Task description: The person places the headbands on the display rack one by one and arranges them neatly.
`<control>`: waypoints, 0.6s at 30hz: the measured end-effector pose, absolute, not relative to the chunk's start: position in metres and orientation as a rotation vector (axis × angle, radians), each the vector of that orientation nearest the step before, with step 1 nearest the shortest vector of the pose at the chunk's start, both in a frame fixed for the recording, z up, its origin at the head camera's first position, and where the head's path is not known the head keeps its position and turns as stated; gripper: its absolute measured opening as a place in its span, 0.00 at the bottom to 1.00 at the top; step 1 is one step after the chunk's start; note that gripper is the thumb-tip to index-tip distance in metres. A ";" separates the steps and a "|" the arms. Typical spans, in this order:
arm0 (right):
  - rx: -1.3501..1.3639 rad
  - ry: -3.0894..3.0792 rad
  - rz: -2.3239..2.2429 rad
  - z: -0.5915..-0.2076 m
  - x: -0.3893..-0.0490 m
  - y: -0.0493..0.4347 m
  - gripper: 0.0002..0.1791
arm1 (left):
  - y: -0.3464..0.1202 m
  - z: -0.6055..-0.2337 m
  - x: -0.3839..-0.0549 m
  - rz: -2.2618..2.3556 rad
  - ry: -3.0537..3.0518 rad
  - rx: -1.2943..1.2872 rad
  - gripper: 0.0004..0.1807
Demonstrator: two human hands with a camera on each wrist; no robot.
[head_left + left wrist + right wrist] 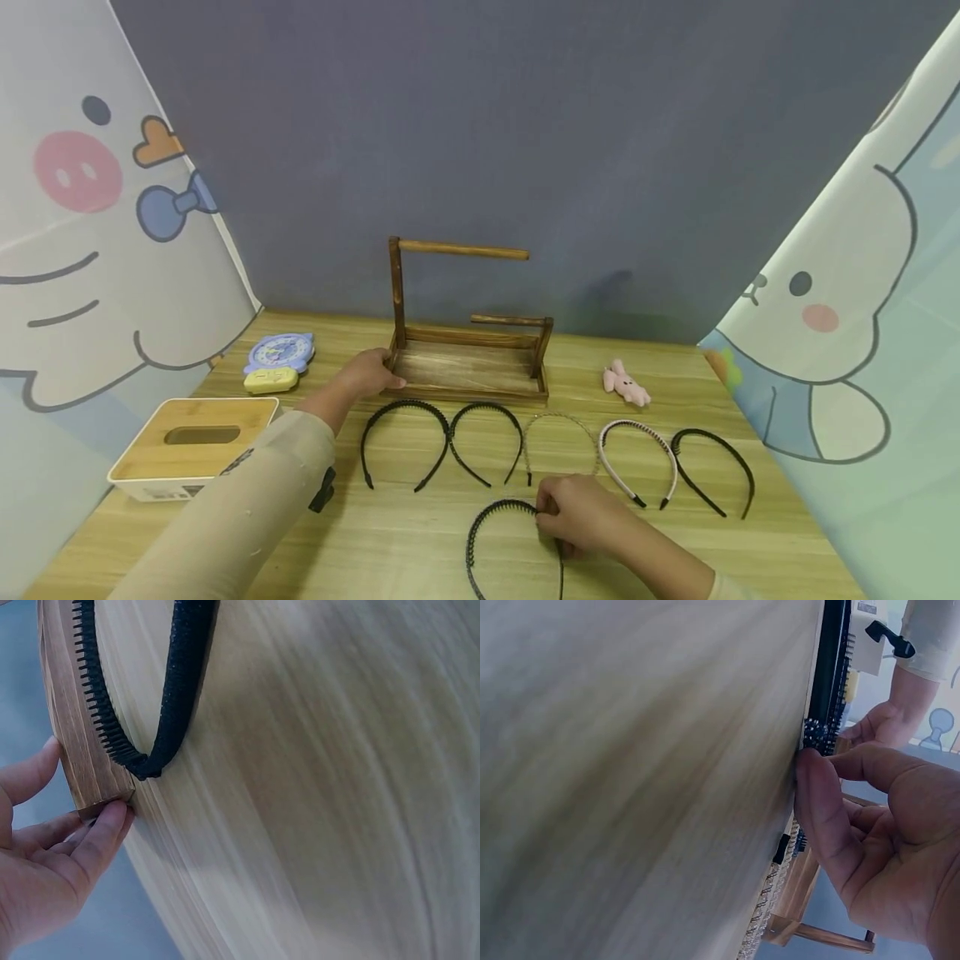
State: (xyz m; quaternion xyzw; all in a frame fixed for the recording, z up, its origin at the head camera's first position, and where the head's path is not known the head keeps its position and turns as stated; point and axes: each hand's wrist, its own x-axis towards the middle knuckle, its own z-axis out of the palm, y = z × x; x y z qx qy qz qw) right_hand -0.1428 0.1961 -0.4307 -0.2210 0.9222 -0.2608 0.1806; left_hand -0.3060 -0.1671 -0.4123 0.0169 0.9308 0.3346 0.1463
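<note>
My left hand (367,372) grips the left front corner of a brown wooden stand (468,392), a tray base with a tall and a short post, each bearing a horizontal bar. In the left wrist view, the thumb and fingers hold the corner of the stand (90,750) beside a black toothed headband (184,682). At the front, my right hand (581,512) pinches the right side of a dark toothed headband (472,542) at the table. The right wrist view shows its glittery surface (819,733) at the fingertips.
Behind it runs a row of headbands: two black (408,404) (486,407), one thin beaded (558,415), one pink-white (637,425), one black (708,433). A pink plush toy (625,384) lies right. Left are a tissue box (150,433), a blue clock (281,350) and a yellow item (270,381).
</note>
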 end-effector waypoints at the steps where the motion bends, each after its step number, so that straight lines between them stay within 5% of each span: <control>1: -0.631 2.617 -0.731 -0.431 -0.143 0.196 0.04 | -0.167 -0.412 -0.306 0.965 2.679 0.048 0.44; 11: -0.633 2.557 -0.776 -0.418 -0.149 0.203 0.03 | -0.167 -0.410 -0.305 0.978 2.660 0.051 0.44; 18: -0.555 2.137 -1.155 -0.406 -0.156 0.217 0.15 | -0.167 -0.412 -0.307 0.966 2.670 0.044 0.43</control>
